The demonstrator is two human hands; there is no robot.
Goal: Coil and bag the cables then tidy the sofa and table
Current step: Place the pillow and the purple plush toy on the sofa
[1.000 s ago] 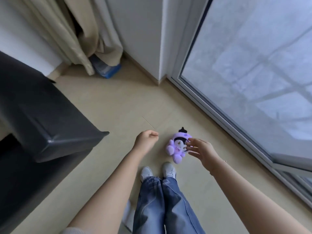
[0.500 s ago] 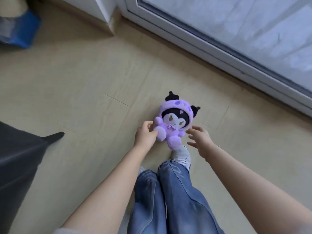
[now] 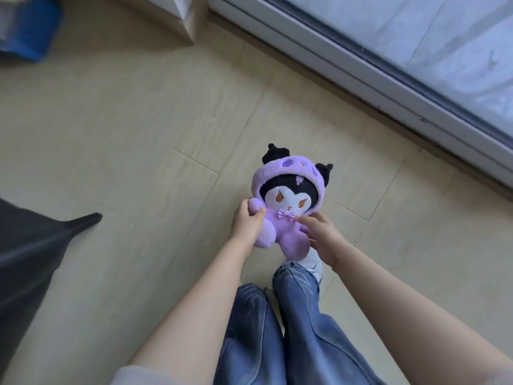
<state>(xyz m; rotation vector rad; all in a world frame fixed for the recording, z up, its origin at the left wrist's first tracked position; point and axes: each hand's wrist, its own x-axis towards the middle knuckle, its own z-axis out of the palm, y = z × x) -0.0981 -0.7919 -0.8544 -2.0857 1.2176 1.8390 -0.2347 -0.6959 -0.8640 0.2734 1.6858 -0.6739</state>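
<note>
A person looks straight down at their own legs in blue jeans (image 3: 277,329), with both bare forearms reaching forward from the bottom of the view. Just beyond the knees, a purple plush toy (image 3: 288,207) sits between the two hands, above the pale wood floor (image 3: 138,134); whether its feet touch the floor cannot be told.

The left hand (image 3: 247,226) is curled closed around the toy's arm on that side, thumb over the top. The right hand (image 3: 319,232) is partly closed, its fingertips (image 3: 301,219) pressed into the toy's chest beside the small bow, palm along its flank. The toy faces the wearer. Its long axis runs away from the body, feet nearest, hooded head and black ears farthest, tilted slightly right. Both hands are equally near and flank it, so the coming lift probably means drawing it straight up and back toward the body.

At left, a dark sofa corner (image 3: 41,245) juts into view. Farther off, a sliding door frame (image 3: 361,73) crosses the upper right, and a blue object (image 3: 30,37) lies at the top left.

Half a second ago the right hand hovered open just off the toy; now it touches, and the toy appears closer to the camera.
</note>
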